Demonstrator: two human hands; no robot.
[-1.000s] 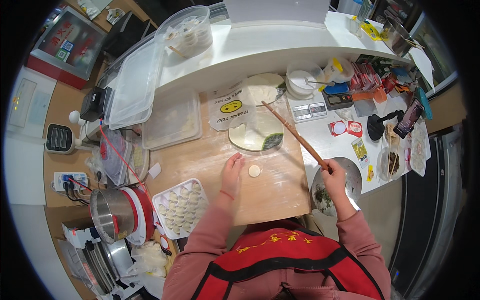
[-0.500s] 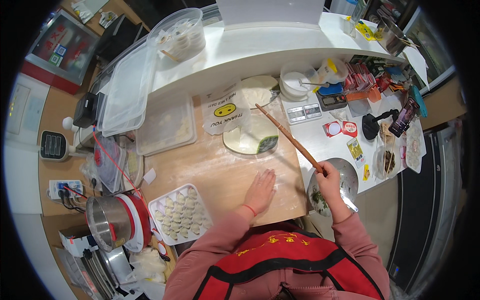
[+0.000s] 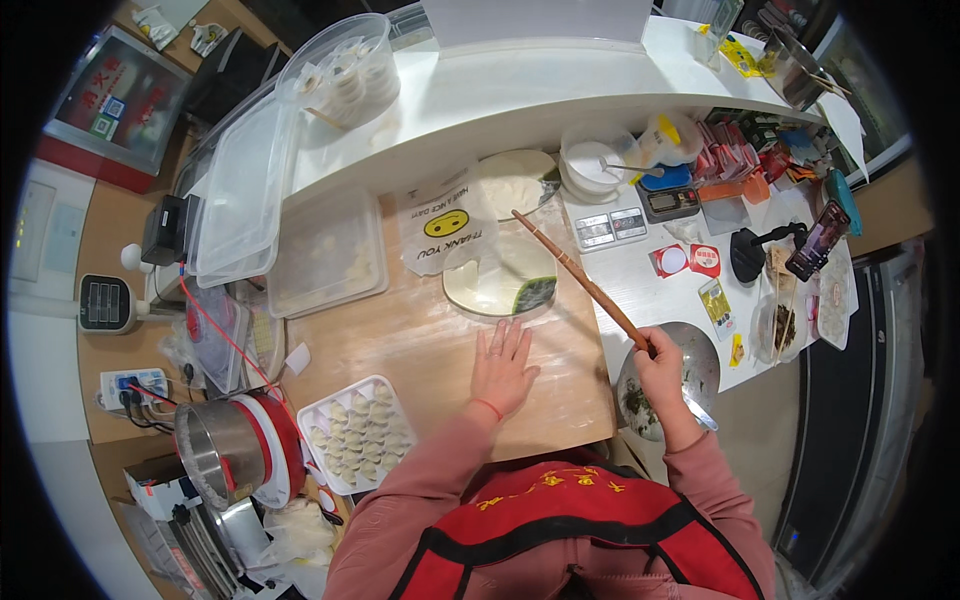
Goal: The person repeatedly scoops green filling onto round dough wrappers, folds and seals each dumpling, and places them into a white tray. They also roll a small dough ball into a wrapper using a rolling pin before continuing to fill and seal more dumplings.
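Note:
My right hand [image 3: 660,370] is closed around the near end of a long wooden rolling pin [image 3: 578,270], which slants up and left above the board. Flat on the wooden board [image 3: 400,330], my left hand [image 3: 503,370] has its fingers spread and holds nothing. Just beyond its fingertips lies a pale round piece [image 3: 475,285], perhaps dough, with a dark green patch at its edge. A second, similar round [image 3: 515,180] sits behind it. A printed plastic bag [image 3: 425,245] partly covers both; what is under the bag is hard to make out.
A white tray of small dumplings [image 3: 358,435] is left of my left arm. A metal bowl with greenish filling [image 3: 705,355] stands beside my right hand. A mixer bowl [image 3: 215,450], lidded plastic box [image 3: 330,255], scale [image 3: 612,228] and phone on a stand [image 3: 818,240] surround the board.
My left hand has slid forward and left across the board, toward the nearer pale round, and its fingers have spread. My right hand and the rolling pin have hardly moved.

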